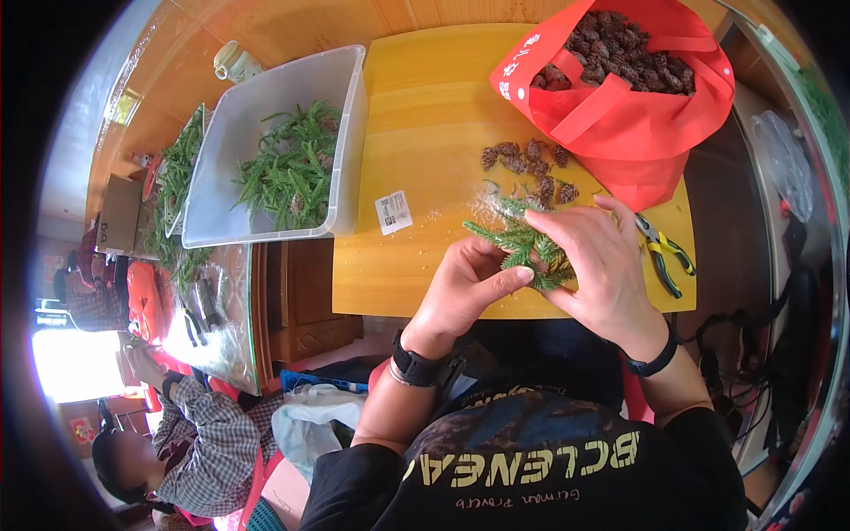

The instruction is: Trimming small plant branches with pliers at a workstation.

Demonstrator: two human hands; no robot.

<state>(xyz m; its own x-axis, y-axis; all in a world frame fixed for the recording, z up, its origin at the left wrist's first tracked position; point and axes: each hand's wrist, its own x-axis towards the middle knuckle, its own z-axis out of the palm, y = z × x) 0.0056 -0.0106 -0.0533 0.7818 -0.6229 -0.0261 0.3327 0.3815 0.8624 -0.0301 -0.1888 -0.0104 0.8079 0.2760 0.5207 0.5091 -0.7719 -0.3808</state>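
Between my two hands is a green artificial-looking pine sprig (506,237), held just above the near part of the yellow table (416,283). My left hand (474,288) pinches its lower left side with thumb and fingers. From the right, my right hand (602,261) curls over the sprig, its thumb and fingers around the needles. The inner part of the sprig is hidden by my fingers. Just beyond my hands lie several loose brown pine cones (534,166) and a patch of white powder (487,205). Yellow-and-black pliers (662,252) rest right of my right hand.
A red bag (620,150) full of pine cones (611,49) stands far right. At left, a clear plastic bin (350,133) holds finished-looking green sprigs (292,168). A white label (393,212) lies between. Lower left, a person in a checked shirt (208,434) sits at another table.
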